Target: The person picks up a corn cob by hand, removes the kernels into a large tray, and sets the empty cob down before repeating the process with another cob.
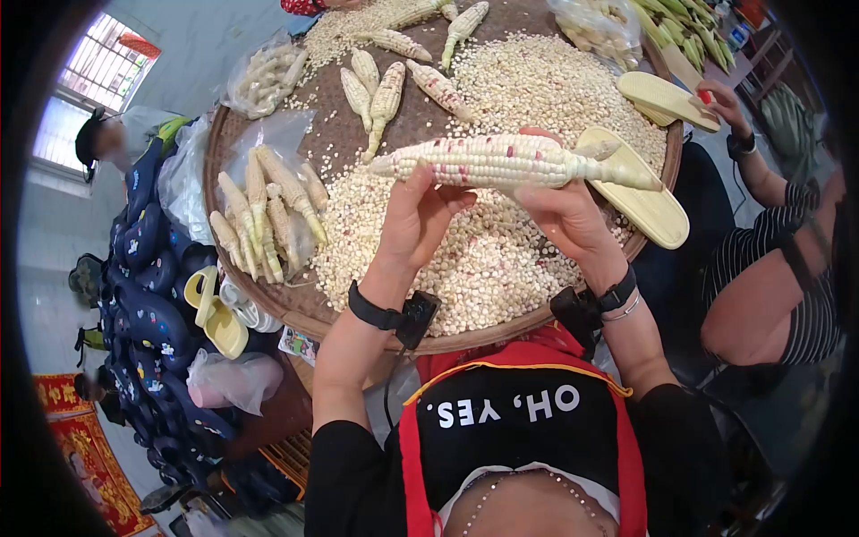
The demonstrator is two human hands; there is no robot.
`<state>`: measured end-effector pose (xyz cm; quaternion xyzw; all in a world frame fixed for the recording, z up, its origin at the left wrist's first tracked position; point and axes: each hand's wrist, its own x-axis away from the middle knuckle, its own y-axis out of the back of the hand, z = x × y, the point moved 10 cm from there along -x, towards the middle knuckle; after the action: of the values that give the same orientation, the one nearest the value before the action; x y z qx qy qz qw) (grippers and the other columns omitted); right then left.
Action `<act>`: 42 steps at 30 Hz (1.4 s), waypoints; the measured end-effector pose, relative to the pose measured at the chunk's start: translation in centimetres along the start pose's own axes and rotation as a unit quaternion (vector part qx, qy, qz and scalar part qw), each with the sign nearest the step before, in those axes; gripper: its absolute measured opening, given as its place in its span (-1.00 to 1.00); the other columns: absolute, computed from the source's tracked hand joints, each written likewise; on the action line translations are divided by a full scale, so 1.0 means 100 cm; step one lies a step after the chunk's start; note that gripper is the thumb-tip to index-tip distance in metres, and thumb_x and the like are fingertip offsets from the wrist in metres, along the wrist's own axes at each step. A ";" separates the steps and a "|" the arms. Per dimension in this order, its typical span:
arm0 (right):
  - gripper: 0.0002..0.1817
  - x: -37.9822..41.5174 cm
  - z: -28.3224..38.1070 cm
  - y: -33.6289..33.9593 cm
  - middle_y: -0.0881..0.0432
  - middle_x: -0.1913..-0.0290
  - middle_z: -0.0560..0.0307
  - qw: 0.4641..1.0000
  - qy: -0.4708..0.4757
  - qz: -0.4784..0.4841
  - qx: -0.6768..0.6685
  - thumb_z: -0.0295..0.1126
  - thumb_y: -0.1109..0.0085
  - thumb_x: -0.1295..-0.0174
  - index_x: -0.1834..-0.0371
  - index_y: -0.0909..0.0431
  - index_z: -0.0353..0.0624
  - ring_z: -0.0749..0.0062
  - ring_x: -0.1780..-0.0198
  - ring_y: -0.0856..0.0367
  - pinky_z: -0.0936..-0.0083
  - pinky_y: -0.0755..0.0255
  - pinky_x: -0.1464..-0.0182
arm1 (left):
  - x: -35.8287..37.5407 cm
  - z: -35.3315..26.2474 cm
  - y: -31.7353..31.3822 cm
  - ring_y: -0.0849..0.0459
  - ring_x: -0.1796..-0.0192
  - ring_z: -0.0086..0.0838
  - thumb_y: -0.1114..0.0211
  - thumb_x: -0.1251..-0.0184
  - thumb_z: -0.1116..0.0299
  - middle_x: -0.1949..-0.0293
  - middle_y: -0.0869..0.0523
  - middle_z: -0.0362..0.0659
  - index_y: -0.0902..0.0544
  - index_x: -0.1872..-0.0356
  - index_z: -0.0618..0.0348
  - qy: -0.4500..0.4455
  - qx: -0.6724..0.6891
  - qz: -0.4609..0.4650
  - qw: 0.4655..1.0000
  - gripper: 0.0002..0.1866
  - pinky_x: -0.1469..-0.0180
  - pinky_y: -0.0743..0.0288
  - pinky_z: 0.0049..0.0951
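Observation:
A long ear of corn (488, 163), white with scattered red kernels, lies level across both my hands above a round woven tray (295, 315). My left hand (419, 215) grips its narrower tip end, thumb in front. Closed near the stalk end is my right hand (565, 213), its fingers partly hidden behind the ear. Loose pale kernels (447, 286) cover much of the tray beneath my hands. Several unshelled ears (386, 97) rest farther back on the tray, and a pale yellow slipper (658, 215) lies by my right hand at the rim.
Several bare cobs (259, 215) sit on a plastic bag at the tray's left. Another yellow slipper (660, 97) is at the right rim, beside a person's hand (723, 109) holding something red. Bagged cobs (595, 27) and green husks (684, 27) are at the back right.

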<state>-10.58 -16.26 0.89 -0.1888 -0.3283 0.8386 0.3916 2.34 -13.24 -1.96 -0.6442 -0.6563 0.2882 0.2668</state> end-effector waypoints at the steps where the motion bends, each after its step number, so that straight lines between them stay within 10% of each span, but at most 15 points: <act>1: -0.25 0.000 0.001 -0.002 -0.42 -0.18 0.10 0.999 0.012 0.006 0.043 -0.77 -0.14 -0.03 -0.33 -0.15 -0.08 0.41 -0.21 -0.40 0.51 -0.35 -0.19 | -0.001 -0.001 0.004 -0.53 -0.08 -0.25 -0.11 -0.38 0.10 -0.12 -0.51 -0.05 -0.38 -0.18 0.18 0.005 0.006 -0.007 1.000 -0.52 -0.13 -0.44 -0.14; 10: -0.47 0.017 -0.038 0.015 -0.45 -0.16 -0.15 0.985 -0.168 0.019 0.045 -0.31 0.15 -0.40 -0.39 -0.05 -0.22 0.18 0.08 -0.65 0.42 -0.66 0.25 | 0.007 -0.034 0.009 -0.50 -0.16 -0.22 -0.14 -0.36 0.24 -0.12 -0.51 0.01 -0.22 -0.30 0.20 -0.045 -0.011 0.042 0.998 -0.44 -0.20 -0.39 -0.14; 16: -0.31 0.057 -0.066 -0.004 -0.54 -0.02 -0.12 0.941 -0.314 0.126 0.014 -0.15 -0.10 -0.25 -0.34 -0.07 -0.23 0.38 0.21 -0.66 0.52 -0.61 0.38 | 0.013 -0.039 -0.008 -0.51 -0.18 -0.25 -0.25 -0.27 0.31 -0.14 -0.50 0.07 -0.12 -0.36 0.18 -0.028 -0.112 0.062 0.991 -0.31 -0.21 -0.39 -0.23; 18: -0.26 0.054 -0.064 0.013 -0.56 0.02 -0.02 0.929 -0.291 0.096 0.207 -0.11 -0.23 -0.15 -0.30 -0.12 -0.22 0.50 0.27 -0.63 0.63 -0.52 0.36 | 0.017 -0.045 -0.027 -0.51 -0.17 -0.29 -0.24 -0.27 0.35 -0.14 -0.52 0.05 -0.12 -0.37 0.17 -0.075 -0.237 0.119 0.961 -0.31 -0.21 -0.39 -0.27; 23: -0.27 0.052 -0.063 0.023 -0.54 0.07 0.09 0.955 -0.254 0.032 0.152 -0.27 -0.31 -0.09 -0.28 -0.16 -0.23 0.59 0.21 -0.55 0.71 -0.45 0.27 | 0.022 -0.045 -0.035 -0.53 -0.14 -0.38 -0.11 -0.38 0.30 -0.10 -0.55 -0.01 -0.23 -0.32 0.29 -0.057 -0.289 0.087 0.952 -0.46 -0.21 -0.37 -0.35; 28: -0.27 0.039 -0.021 0.027 -0.49 0.01 0.11 0.924 -0.021 -0.077 0.373 -0.50 -0.45 0.13 -0.16 -0.27 -0.21 0.52 0.05 -0.48 0.58 -0.44 0.05 | 0.022 -0.053 -0.025 -0.59 0.00 -0.47 0.17 -0.51 0.09 0.02 -0.61 -0.08 -0.41 -0.19 0.34 -0.068 -0.289 0.029 0.954 -0.49 -0.07 -0.45 -0.44; 35: -0.33 0.043 0.011 0.038 -0.56 0.11 0.03 0.800 0.129 -0.152 0.566 -0.41 -0.52 0.22 -0.04 -0.39 -0.18 0.29 0.11 -0.55 0.42 -0.43 0.06 | 0.025 -0.070 -0.008 -0.46 0.47 -0.71 -0.11 -0.42 0.22 0.49 -0.48 -0.35 -0.53 0.20 0.17 -0.123 -0.320 -0.107 0.933 -0.79 0.42 -0.32 -0.68; 42: -0.36 0.046 0.016 0.019 -0.58 0.14 -0.03 0.735 0.198 -0.107 0.639 -0.41 -0.55 0.29 0.04 -0.45 -0.16 0.14 0.12 -0.58 0.35 -0.45 0.10 | 0.025 -0.073 -0.014 -0.38 0.49 -0.75 -0.26 -0.29 0.20 0.52 -0.51 -0.36 -0.52 0.34 0.18 -0.118 -0.393 -0.063 0.910 -0.75 0.48 -0.24 -0.68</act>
<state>-15.42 -14.25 0.43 -0.0197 0.3522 0.7472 0.5633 6.52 -10.47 4.07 -0.6156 -0.7824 0.0633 -0.0697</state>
